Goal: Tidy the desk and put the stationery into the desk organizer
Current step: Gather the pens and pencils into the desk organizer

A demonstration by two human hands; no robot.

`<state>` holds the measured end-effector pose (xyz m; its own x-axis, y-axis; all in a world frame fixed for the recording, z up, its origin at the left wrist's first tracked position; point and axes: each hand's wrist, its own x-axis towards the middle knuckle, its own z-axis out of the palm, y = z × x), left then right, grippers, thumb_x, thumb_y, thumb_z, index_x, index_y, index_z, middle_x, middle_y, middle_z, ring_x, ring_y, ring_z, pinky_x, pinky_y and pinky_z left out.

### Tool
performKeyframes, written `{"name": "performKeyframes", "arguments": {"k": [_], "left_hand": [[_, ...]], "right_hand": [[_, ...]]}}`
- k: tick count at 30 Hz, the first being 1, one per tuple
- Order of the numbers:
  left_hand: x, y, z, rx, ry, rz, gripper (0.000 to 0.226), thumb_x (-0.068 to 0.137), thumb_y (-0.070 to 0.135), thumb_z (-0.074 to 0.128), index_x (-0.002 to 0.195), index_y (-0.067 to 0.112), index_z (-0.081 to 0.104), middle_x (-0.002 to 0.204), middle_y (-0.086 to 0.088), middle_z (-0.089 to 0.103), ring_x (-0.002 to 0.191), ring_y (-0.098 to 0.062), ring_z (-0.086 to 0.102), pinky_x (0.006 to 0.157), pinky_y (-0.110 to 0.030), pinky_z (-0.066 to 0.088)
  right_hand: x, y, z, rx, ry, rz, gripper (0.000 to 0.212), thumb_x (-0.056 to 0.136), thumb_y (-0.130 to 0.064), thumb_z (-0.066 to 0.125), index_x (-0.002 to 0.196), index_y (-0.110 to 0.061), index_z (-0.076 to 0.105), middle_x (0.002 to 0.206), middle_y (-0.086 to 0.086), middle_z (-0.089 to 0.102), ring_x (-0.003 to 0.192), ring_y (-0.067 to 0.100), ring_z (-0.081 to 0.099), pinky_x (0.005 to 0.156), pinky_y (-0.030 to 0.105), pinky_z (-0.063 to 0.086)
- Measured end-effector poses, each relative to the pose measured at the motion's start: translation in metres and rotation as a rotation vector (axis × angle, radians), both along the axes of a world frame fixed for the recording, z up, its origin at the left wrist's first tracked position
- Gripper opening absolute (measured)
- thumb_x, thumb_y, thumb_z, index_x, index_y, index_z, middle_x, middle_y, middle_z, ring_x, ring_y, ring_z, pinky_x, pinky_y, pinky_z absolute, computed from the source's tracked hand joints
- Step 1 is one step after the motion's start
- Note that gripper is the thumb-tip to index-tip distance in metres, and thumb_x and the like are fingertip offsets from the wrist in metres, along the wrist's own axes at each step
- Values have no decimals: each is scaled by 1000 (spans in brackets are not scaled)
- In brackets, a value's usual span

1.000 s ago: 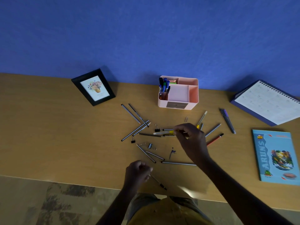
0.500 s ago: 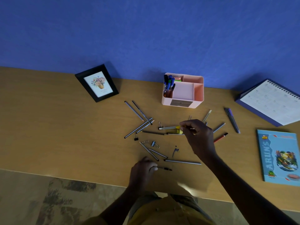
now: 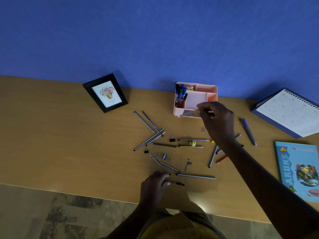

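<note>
Far left, a black picture frame (image 3: 105,93) leans by the blue wall at the back of the desk (image 3: 51,135). Moving right we hit the mess: a heap of loose pencils (image 3: 148,140) crossing each other, with a few binder clips (image 3: 172,139) mixed in, all lying flat on the wood.

Near the front edge, our left hand (image 3: 153,187) sits low on the desk with its fingers curled, pinching the end of a black pen (image 3: 176,183) that lies along the surface pointing right.

Behind the heap, against the wall, is the pink desk organizer (image 3: 211,88). Its left compartment has upright markers (image 3: 181,94) in it.

Our right hand (image 3: 217,121) is up in front of the organizer's front wall, fingertips pinched together on a pale pen with a yellow band (image 3: 191,112). It's blurry, so we can't tell if it touches the organizer.

Further right, a purple pen (image 3: 248,131) lies on its own, then a spiral calendar (image 3: 286,111) at the back, and a blue notebook (image 3: 298,169) lying flat closer to us.
</note>
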<state>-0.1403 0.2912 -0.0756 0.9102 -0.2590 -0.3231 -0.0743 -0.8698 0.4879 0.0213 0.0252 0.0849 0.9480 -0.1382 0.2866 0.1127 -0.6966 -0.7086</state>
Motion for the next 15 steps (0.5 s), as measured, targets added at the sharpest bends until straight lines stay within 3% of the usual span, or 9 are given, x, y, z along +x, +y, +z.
{"name": "performKeyframes", "arguments": {"k": [6,10,15], "left_hand": [[-1,0,1,15,-12,-3,37,100,43,69,136,38,64,125,16,69,103,0,67,83,-21,57],[0,0,2,19,-22,-13,37,101,43,68,137,38,64,125,16,69,103,0,67,82,-20,54],[0,0,1,-1,-38,-30,35,102,42,67,136,36,66,125,15,69,106,0,66,83,-17,51]], "right_hand": [[66,7,1,-192,-52,3,16,101,-15,73,114,-8,78,112,8,80,98,16,75,72,24,55],[98,12,-21,-352,35,26,16,101,-15,72,114,-10,79,113,9,80,95,21,77,76,27,58],[110,18,-44,-474,184,59,17,101,-15,71,115,-11,79,116,10,79,95,28,78,82,41,66]]}}
